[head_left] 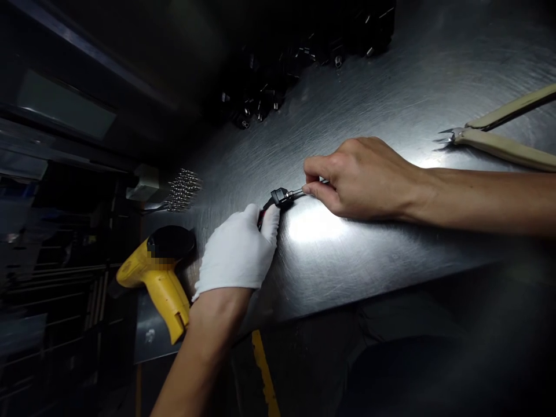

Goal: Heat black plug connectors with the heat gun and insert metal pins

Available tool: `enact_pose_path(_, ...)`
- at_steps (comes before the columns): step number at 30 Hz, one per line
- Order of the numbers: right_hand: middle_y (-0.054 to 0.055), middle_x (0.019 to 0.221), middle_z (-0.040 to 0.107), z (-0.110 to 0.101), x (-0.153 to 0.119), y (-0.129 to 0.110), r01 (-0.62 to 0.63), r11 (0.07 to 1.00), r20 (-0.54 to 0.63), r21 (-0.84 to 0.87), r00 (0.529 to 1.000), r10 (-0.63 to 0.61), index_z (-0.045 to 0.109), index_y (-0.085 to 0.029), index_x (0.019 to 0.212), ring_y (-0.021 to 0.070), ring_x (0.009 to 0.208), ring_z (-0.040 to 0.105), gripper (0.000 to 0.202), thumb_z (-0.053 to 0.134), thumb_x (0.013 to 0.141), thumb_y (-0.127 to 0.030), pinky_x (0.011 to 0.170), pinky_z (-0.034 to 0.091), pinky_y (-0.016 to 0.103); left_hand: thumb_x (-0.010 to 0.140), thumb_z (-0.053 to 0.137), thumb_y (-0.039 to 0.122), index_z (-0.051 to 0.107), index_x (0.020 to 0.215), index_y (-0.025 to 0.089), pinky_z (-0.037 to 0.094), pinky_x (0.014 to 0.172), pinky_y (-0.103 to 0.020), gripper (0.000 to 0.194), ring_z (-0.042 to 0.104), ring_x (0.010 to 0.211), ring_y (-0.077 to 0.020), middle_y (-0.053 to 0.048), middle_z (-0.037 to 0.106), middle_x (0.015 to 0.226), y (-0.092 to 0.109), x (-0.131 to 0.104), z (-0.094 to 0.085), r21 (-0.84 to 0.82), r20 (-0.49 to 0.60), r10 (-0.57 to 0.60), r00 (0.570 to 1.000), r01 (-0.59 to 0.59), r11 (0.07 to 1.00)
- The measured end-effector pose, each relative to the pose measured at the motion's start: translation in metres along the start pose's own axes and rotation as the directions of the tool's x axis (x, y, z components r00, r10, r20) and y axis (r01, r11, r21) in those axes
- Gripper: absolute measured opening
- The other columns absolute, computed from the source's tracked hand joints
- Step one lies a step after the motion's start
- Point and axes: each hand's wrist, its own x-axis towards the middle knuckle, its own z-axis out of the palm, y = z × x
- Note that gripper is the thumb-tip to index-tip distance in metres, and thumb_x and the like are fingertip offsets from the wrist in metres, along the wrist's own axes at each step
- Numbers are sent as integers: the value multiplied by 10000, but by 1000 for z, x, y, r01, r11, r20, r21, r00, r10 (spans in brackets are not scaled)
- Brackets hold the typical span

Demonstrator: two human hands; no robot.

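My left hand (237,255), in a white glove, is closed around a small black plastic part (281,197). The front end of this part sticks out past the thumb and fingertips, and the rest is hidden in the glove. My bare right hand (362,179) comes in from the right, thumb and forefinger pinched on a thin metal piece (297,191) like a wire or pin. That piece meets the metal tip at the front of the black part. Whether the two are joined I cannot tell. Both hands are low over the brushed metal table (356,255).
Cutting pliers (482,136) with cream handles lie at the right. A yellow, pistol-shaped device (167,289) with a black head lies left of my gloved hand. Shiny metal pieces (185,190) are clustered behind it, near a pale box (143,182). Dark parts (260,98) are heaped at the back.
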Motion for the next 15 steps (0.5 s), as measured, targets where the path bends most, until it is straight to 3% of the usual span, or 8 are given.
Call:
enact_pose_path(6,15,638,618,-1,-1,-1,-5,1000,14,0,1000,5,736,-202,907,135,556,419,221,567,952,-337,560,222,313,915,295,794,635,896,234,312,533,-336,656,584,600,-278,-93,678,749,0,0,-1,32,32,7,999,-8,999)
enact_pose_path(11,10,631,601,-1,-2,-2,-12,1000,13,1,1000,12,728,-196,920,124,551,387,227,567,961,-350,550,223,306,969,216,727,640,882,219,289,523,-329,667,589,578,-255,-92,670,723,7,-3,4,38,-70,-6,998,8,999)
enact_pose_path(15,7,644,612,-2,-3,-4,-20,1000,22,-24,1000,21,728,-201,940,130,562,399,225,556,967,-344,546,242,298,975,178,716,633,905,225,310,530,-333,674,634,645,-281,-95,696,782,14,-5,4,80,-36,-63,997,66,995)
